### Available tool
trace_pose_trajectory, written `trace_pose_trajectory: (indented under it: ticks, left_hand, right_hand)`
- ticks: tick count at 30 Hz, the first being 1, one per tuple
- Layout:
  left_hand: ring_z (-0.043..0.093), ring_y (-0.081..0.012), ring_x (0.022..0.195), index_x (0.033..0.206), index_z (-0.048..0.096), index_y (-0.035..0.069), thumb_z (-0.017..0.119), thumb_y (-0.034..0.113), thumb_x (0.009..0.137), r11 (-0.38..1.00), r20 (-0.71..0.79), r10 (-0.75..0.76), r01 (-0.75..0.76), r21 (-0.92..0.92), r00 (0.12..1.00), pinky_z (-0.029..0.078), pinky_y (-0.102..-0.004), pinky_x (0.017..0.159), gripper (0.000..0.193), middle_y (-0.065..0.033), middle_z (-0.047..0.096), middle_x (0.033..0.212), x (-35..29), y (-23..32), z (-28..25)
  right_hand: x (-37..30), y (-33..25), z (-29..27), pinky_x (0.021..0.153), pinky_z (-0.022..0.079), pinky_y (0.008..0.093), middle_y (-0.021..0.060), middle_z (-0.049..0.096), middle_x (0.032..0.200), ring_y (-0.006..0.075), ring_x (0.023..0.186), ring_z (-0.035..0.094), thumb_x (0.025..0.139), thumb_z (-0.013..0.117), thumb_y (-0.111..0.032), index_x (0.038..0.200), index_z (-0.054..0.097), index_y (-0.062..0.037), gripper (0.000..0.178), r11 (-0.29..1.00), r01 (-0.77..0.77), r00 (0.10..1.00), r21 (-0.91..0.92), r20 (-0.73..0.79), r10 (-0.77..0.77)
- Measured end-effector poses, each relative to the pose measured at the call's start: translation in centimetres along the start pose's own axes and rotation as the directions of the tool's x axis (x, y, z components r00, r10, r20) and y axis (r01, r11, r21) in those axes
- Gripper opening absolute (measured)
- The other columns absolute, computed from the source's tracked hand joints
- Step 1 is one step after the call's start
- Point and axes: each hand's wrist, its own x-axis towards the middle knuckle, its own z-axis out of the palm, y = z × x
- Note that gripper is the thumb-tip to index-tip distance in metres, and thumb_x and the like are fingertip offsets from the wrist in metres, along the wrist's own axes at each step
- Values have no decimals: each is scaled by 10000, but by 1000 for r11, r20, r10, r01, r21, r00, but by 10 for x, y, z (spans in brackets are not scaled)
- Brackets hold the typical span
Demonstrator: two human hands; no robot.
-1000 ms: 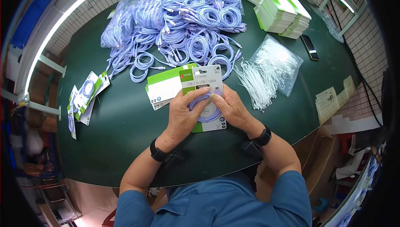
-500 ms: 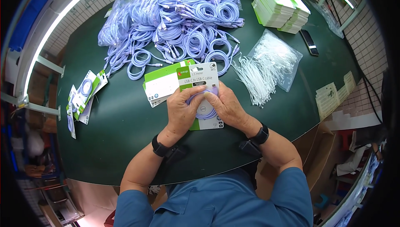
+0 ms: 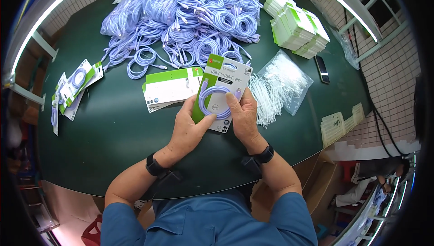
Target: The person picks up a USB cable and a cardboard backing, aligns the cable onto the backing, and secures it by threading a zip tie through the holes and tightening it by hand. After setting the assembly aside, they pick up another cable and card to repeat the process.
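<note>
A white and green cable card is held up between my hands, tilted with its top leaning left. Against its front lies a coiled lilac USB-C cable, one plug upright at each side of the loop. My left hand grips the lower left edge, thumb pressed on the bottom of the coil. My right hand grips the right edge, its thumb lying over the coil's right side. The other fingers of both hands are largely hidden behind the card. Several blank-coil cards lie on the table just left of it.
A heap of lilac cables, partly bagged, covers the far table. White cable ties spill from a clear bag at right, near a phone and stacked cards. Carded cables lie at left. Another person is at far right.
The card has turned clockwise, and my hands have moved apart toward its edges. The coil and both plugs now show more fully. The whole view has shifted slightly.
</note>
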Motion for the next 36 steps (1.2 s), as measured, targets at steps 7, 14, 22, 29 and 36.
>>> trace_pose_trajectory:
  ticks: [7, 14, 22, 29, 36]
  left_hand:
    - [732, -201, 850, 1185, 706, -49, 742, 53, 889, 878, 358, -432, 477, -45, 828, 585, -341, 817, 315, -134, 771, 989, 34, -2, -41]
    - [732, -244, 854, 1095, 753, 20, 774, 32, 742, 843, 618, -104, -261, 470, 779, 574, -359, 798, 353, -129, 755, 937, 49, 32, -58]
    - [709, -340, 910, 1234, 698, 60, 843, 113, 734, 622, 351, 458, -576, 530, 817, 563, -420, 848, 524, -94, 708, 898, 52, 47, -45]
    - [722, -222, 921, 1301, 646, 20, 836, 107, 841, 983, -32, 41, -34, 179, 999, 580, -348, 835, 505, -62, 737, 998, 35, 14, -31]
    - [722, -131, 930, 1205, 706, -24, 815, 94, 901, 936, 306, -312, 347, -63, 899, 593, -278, 824, 344, -91, 768, 1087, 41, 9, -45]
  right_hand:
    - [9, -16, -7, 1025, 517, 367, 109, 677, 1302, 177, 1187, 628, 1027, 693, -193, 1371, 574, 1, 413, 999, 47, 994, -23, 101, -44]
    - [19, -64, -17, 966, 528, 395, 115, 698, 1249, 239, 1109, 668, 914, 776, -116, 1352, 604, -12, 482, 531, 538, 842, -654, 386, -378]
    - [-7, -41, 13, 867, 570, 333, 103, 720, 1171, 202, 966, 710, 933, 737, -16, 1311, 599, 12, 403, 744, 358, 892, -564, 442, -94]
    - [-8, -21, 4, 890, 570, 277, 106, 695, 1129, 122, 995, 682, 1012, 670, -12, 1242, 550, 24, 262, 986, -111, 977, -122, 167, 131]
    - [-3, -15, -3, 866, 567, 271, 94, 684, 1118, 123, 976, 681, 1027, 647, -21, 1255, 521, 23, 264, 977, -157, 941, -146, 279, 193]
